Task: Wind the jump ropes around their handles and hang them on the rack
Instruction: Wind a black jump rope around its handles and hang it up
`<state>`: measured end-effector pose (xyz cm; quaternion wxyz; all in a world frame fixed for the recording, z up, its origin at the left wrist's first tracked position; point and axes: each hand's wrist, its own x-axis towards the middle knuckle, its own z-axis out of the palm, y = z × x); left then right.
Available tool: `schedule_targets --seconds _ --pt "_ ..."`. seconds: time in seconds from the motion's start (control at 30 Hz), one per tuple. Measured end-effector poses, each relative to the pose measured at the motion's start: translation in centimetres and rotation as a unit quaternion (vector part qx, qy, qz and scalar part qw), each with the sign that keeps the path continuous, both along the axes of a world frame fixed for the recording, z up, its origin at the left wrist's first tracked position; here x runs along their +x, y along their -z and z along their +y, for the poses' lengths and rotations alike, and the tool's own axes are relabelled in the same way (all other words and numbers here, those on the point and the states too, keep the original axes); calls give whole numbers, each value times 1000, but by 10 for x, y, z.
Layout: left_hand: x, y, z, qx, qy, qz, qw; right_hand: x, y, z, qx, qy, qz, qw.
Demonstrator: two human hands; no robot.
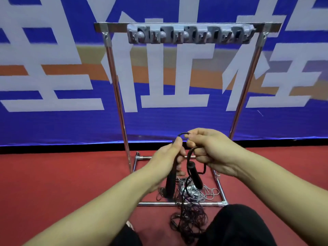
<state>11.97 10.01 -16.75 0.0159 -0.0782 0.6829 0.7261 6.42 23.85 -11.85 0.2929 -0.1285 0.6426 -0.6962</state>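
My left hand (167, 157) grips a black jump rope handle (170, 183) that points down. My right hand (211, 150) pinches the black rope (183, 133) where it arches between both hands. A second black handle (196, 176) dangles from the rope below my right hand. On the floor lies a tangled pile of thin ropes (191, 194), some grey, some dark. The metal rack (117, 89) stands in front of me, and its top bar carries a grey holder strip (190, 35) with several clips and nothing hanging on it.
The rack's base frame (177, 204) lies on red floor around the rope pile. A blue banner with large white characters (53, 86) stands close behind the rack. My dark-trousered knees (236, 226) are at the bottom edge.
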Motion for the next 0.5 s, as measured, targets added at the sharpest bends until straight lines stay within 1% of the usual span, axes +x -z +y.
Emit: schedule_targets --seconds 0.1,0.17,0.27,0.37,0.4,0.47,0.5 --pt "-4 3 7 -3 -4 34 999 -8 -10 -6 4 26 7 1000" --pt "-7 1 10 -1 13 65 998 -13 -16 -11 4 39 12 999" --pt "-13 -4 12 -65 22 107 992 -21 -26 -16 -3 58 12 998" --pt "-20 -12 1 -189 18 121 974 -30 -34 -14 35 76 61 995" --pt "-22 -17 -5 -251 18 125 960 -32 -37 -12 55 74 88 992" --pt "-25 -29 -19 -376 12 137 916 -34 -41 -8 85 65 136 985" --pt "-26 -34 -25 -415 14 150 897 -34 -42 -8 97 61 159 981"
